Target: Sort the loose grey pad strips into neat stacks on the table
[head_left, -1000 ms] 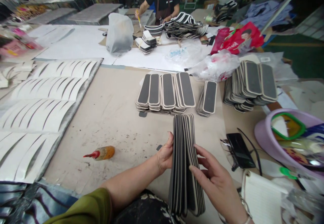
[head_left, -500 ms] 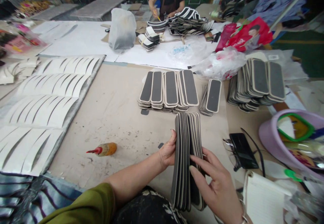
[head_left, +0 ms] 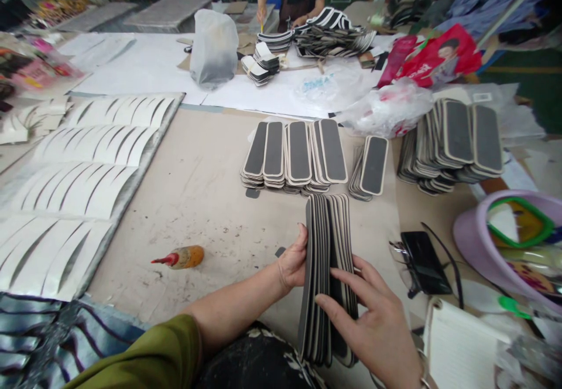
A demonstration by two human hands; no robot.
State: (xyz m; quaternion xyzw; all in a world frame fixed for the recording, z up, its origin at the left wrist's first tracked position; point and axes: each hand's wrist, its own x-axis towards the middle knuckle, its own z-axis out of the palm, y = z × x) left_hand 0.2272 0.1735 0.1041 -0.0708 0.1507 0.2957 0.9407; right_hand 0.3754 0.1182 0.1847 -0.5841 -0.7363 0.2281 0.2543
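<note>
Clasping a fanned bundle of long, round-cornered panels, dark-faced with pale borders, at the near side of the beige worktop. Supporting its left side with the left hand, thumb upright, forearm slanting in. Touching the split in the layers with the right hand, fingers loosely spread; gripping or only touching, impossible to tell. Facing flat stacks of matching panels just beyond.

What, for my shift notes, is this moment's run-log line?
left hand: holding strips | right hand: touching strips | bottle: on table, left of strips
</note>
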